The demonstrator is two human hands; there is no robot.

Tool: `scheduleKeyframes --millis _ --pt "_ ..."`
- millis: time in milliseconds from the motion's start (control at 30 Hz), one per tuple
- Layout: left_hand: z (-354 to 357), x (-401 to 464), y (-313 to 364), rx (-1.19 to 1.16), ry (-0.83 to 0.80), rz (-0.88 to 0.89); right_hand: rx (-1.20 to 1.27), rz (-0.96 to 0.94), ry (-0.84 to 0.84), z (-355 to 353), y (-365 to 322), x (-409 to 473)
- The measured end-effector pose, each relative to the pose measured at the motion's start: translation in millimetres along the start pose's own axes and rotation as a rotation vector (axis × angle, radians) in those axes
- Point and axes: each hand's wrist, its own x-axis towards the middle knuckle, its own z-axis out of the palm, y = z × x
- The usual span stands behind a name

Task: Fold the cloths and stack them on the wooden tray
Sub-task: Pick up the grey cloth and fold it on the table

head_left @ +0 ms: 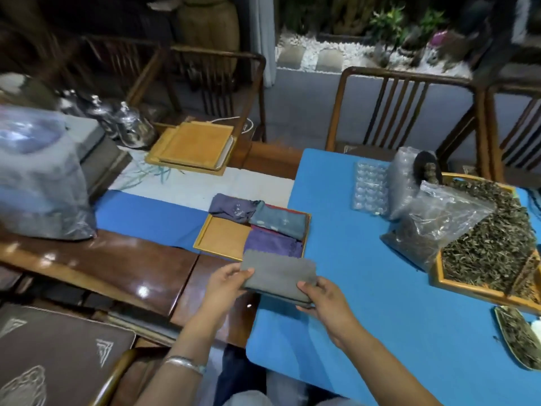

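A folded grey cloth (279, 275) hangs just in front of the wooden tray (224, 238), held by both hands. My left hand (227, 284) pinches its left end, thumb on top. Its right front corner is gripped by my right hand (323, 300). On the tray lie a folded purple cloth (273, 243) at the near right and a folded blue-grey cloth (279, 221) behind it. A dark blue cloth (234, 208), loosely bunched, lies over the tray's far edge. The tray's left half is bare wood.
A blue mat (366, 273) covers the table to the right. On it stand a clear bag of dried leaves (442, 227), a tray of loose leaves (491, 247) and plastic blister trays (370, 187). Stacked wooden trays (193, 146) sit further back. Chairs (407, 112) line the far side.
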Motion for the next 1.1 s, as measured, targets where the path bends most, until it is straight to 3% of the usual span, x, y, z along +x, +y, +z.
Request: scheduleKeyframes --millis 200,400,667,800,933,1100 --pt "-81.8 59.3 43.6 0.124 0.078 0.084 -0.209 0.003 0.065 93.5 -6.0 60.1" --pt "-138.6 137.0 61.7 0.322 0.081 0.061 -0.519 -0.027 0.276 159.4 -6.1 125.3" --pt "-147.6 196.1 39.8 0.41 0.002 -0.089 -0.931 0.001 0.337 168.7 -9.3 154.6" --pt "-143.0 208.5 40.7 0.439 0.006 -0.042 -0.957 -0.029 0.385 167.7 -12.2 164.6" --pt "-143.4 218.3 45.2 0.624 0.027 0.018 -1.005 0.01 0.392 167.5 -9.2 170.5" --pt "-144.9 219.4 42.6 0.657 -0.062 0.066 -1.065 0.012 0.398 160.1 0.9 175.9"
